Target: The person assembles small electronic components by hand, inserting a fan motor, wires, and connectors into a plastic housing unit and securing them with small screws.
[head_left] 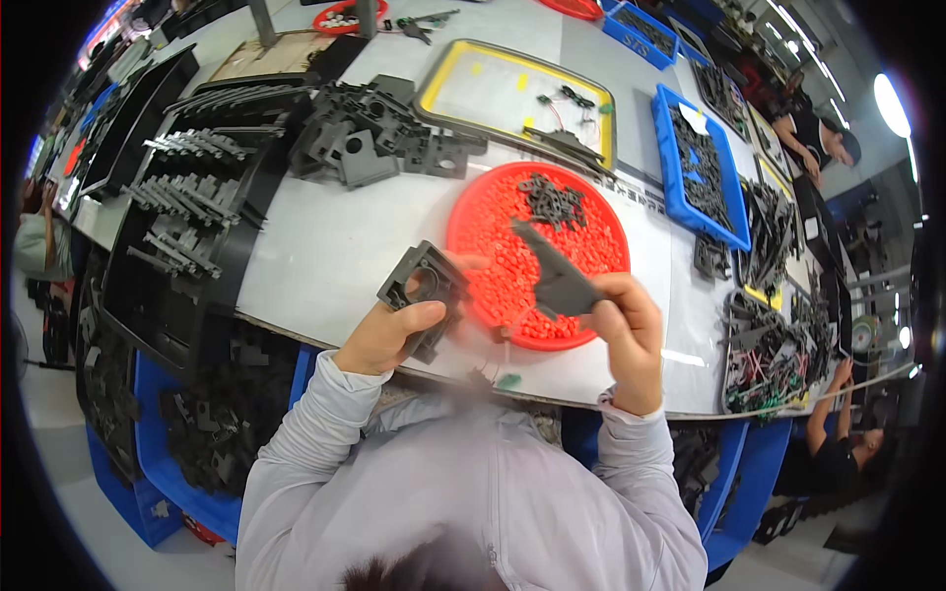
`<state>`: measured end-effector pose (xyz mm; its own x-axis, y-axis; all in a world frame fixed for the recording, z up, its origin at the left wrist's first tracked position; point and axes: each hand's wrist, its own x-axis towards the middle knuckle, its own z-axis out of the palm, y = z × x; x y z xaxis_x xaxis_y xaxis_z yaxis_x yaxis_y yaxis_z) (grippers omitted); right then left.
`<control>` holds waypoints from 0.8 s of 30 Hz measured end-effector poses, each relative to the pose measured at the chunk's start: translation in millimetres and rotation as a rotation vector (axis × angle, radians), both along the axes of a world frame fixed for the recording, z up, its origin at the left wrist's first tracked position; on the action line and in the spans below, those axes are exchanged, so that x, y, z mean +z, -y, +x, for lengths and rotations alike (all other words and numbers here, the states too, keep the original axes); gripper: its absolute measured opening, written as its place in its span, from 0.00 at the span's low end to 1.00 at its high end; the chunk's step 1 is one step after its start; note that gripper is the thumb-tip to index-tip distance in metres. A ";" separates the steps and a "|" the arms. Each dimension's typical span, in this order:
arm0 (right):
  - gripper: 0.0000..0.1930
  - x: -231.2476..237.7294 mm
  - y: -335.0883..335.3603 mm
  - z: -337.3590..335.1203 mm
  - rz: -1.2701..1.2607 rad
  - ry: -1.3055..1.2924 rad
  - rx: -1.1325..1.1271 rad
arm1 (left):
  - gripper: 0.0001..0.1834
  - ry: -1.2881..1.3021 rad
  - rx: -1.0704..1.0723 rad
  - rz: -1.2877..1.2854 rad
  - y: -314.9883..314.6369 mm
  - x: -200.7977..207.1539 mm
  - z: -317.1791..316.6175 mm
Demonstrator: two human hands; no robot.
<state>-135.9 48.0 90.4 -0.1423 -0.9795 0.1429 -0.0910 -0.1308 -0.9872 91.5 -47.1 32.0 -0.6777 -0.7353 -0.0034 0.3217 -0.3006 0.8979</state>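
Note:
My left hand [389, 333] grips a dark grey plastic housing [426, 286] with a round opening, its thumb pressed on the near side. In my right hand [631, 335] is a flat, dark grey plastic piece [558, 276] with a pointed end, pinched between thumb and fingers. The two parts are held apart from each other. Both are raised at the near side of a round red tray [621, 212] full of small red pieces [493, 202]. A cluster of small black parts [554, 202] lies on top of those pieces.
A pile of dark grey housings [370, 148] lies beyond my left hand. Black trays [123, 286] with long parts stand at left. A yellow-edged board [473, 84] lies behind the red tray. Blue bins [734, 231] line the right; other people [828, 148] work there.

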 end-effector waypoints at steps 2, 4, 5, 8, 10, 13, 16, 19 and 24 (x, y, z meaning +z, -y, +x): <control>0.09 -7.4 1.6 4.7 0.001 0.015 0.086 | 0.30 -0.083 -0.095 0.172 -3.2 4.9 -2.1; 0.08 -14.6 0.2 4.5 0.030 0.012 0.075 | 0.31 -0.048 -0.086 0.043 -4.7 0.1 -5.1; 0.08 -16.8 0.5 4.7 0.070 0.004 0.068 | 0.32 -0.081 -0.093 0.097 -5.4 -0.5 -7.4; 0.08 -20.8 5.7 10.3 0.059 -0.005 0.040 | 0.37 0.071 -0.032 0.114 -9.6 3.6 -10.9; 0.08 -19.7 6.7 10.8 0.012 -0.181 0.067 | 0.39 0.043 -0.047 0.046 -11.6 5.9 -19.7; 0.10 -18.3 7.1 9.2 -0.077 -0.391 0.124 | 0.44 0.094 -0.079 -0.167 -9.1 -1.7 -22.6; 0.08 -17.1 8.4 8.8 -0.219 -0.508 0.115 | 0.45 0.232 -0.093 -0.386 -7.7 -2.7 -25.7; 0.11 -10.4 7.4 11.8 -0.221 -0.597 0.100 | 0.43 0.211 -0.118 -0.187 -10.1 8.5 -32.2; 0.11 -9.3 3.7 13.7 -0.242 -0.654 0.082 | 0.41 0.301 -0.028 -0.253 -14.8 4.5 -38.3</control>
<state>-122.1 44.3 81.1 0.1206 -0.9133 0.3890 -0.6370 -0.3717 -0.6753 53.2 -32.3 36.5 -0.6942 -0.7193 -0.0257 0.0277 -0.0624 0.9977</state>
